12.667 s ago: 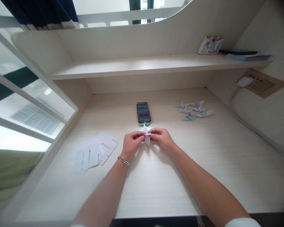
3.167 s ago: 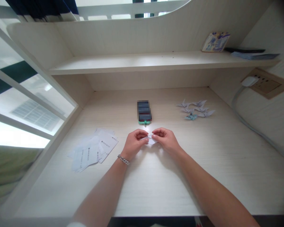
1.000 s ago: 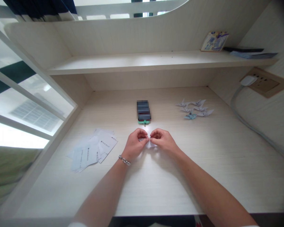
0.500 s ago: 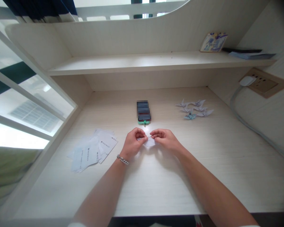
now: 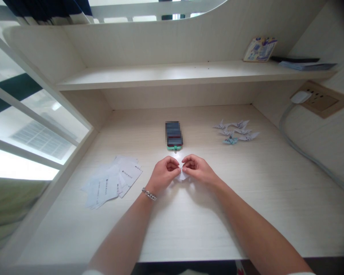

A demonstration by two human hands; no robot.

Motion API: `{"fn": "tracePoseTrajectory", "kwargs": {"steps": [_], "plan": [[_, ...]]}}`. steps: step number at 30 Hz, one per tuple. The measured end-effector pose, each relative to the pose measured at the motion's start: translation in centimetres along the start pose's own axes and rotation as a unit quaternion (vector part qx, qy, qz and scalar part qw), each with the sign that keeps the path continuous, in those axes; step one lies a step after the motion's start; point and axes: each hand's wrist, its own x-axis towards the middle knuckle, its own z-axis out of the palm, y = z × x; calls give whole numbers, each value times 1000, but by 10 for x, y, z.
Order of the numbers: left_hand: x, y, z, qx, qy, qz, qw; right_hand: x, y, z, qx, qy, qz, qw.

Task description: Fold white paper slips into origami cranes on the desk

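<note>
Your left hand [image 5: 164, 173] and right hand [image 5: 197, 170] both pinch a small folded paper [image 5: 182, 175] at the middle of the pale surface [image 5: 189, 225], just in front of the phone [image 5: 174, 134]. Loose sheets [image 5: 111, 183] lie toward the left edge and paper cranes [image 5: 235, 131] toward the back right. A shelf [image 5: 160, 74] runs above.

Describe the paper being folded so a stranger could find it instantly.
On the desk, just nearer than the phone, the left hand and right hand meet. Pinched between them is a small white folded paper, unlike the flat printed sheets left or winged figures right.
</note>
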Motion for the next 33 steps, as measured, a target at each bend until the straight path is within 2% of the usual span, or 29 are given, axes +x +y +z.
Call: {"fn": "tracePoseTrajectory", "kwargs": {"steps": [8, 20, 33], "plan": [[0, 8, -4, -29, -27, -64, 997, -1, -4, -11, 17, -21, 0, 1000], [0, 2, -1, -46, -7, -36, 998, 0, -5, -13, 6, 4, 11, 1000], [3, 0, -5, -54, -7, -71, 996, -1, -4, -8, -8, 12, 7, 1000]]}}
